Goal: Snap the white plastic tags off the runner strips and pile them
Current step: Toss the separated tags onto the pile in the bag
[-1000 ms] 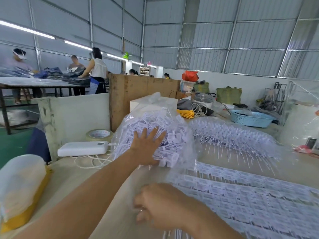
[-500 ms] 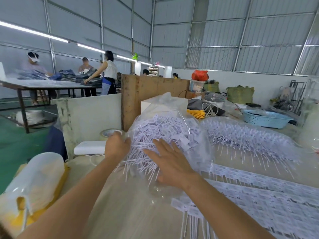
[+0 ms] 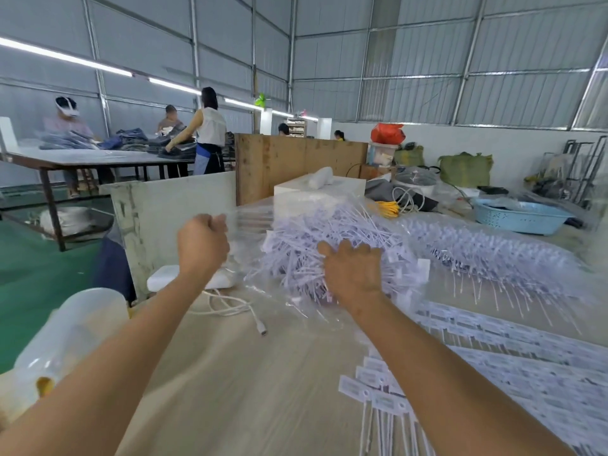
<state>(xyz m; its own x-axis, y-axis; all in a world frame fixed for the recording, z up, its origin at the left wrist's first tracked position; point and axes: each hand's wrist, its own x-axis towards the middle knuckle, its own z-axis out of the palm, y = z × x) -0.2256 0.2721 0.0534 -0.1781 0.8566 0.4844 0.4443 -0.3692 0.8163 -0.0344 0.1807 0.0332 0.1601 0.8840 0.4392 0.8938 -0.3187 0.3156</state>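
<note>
Head view: left hand (image 3: 202,245) grips the clear plastic bag (image 3: 250,225) at its left edge. Right hand (image 3: 353,273) presses spread fingers on the bagged white tags (image 3: 316,238) at table (image 3: 230,373) centre. Printing on near-right tag strips (image 3: 526,366) is unreadable.

White power bank (image 3: 190,280) w/ cable (image 3: 230,306) sits nr white partition board (image 3: 171,222); plywood panel (image 3: 296,166) behind it, blue basket (image 3: 521,218) far right, workers' table (image 3: 98,158) beyond.

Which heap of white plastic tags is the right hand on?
The near, tangled heap of white plastic tags in clear film, beneath the right hand; the other bagged heap lies farther right, untouched.
</note>
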